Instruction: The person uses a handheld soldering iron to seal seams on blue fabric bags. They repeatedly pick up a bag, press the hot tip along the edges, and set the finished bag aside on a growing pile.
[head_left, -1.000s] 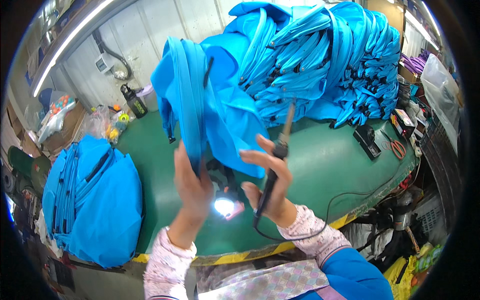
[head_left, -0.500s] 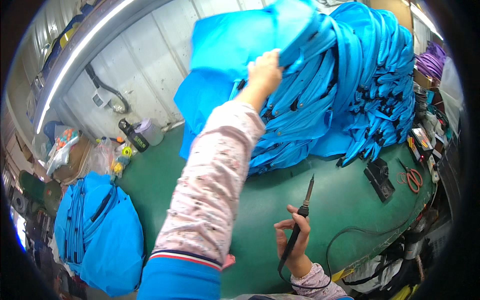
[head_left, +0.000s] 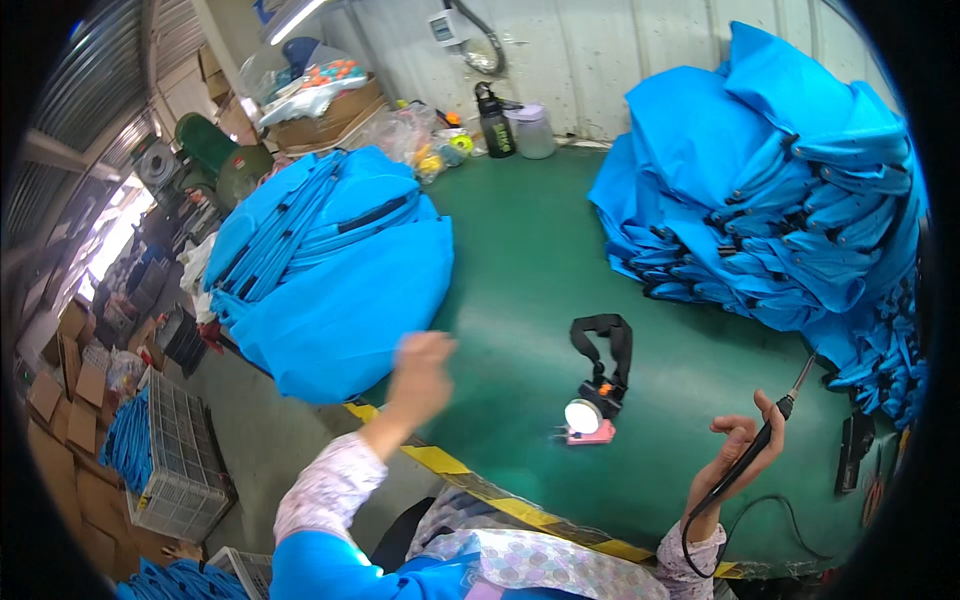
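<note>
My left hand (head_left: 418,375), blurred by motion, is near the lower edge of the left blue fabric bundle (head_left: 325,265); its fingers are too smeared to judge. My right hand (head_left: 735,450) grips the black handle of a soldering iron (head_left: 775,425), its metal tip pointing up toward the large pile of blue folded fabric pieces (head_left: 760,200). Between my hands, a lit headlamp with a black strap (head_left: 600,395) rests beside a small pink object (head_left: 595,436) on the green table (head_left: 520,240).
A black stand (head_left: 855,450) and scissors (head_left: 873,495) lie at the right. A bottle (head_left: 497,130), jar (head_left: 535,135) and bagged items (head_left: 405,140) line the back. On the floor at left are crates (head_left: 185,480) and cardboard boxes (head_left: 70,480).
The fabric my left hand held is now off it, the pile standing at right. That hand has come down toward the left bundle. The view has swung left; my right hand still holds the iron.
</note>
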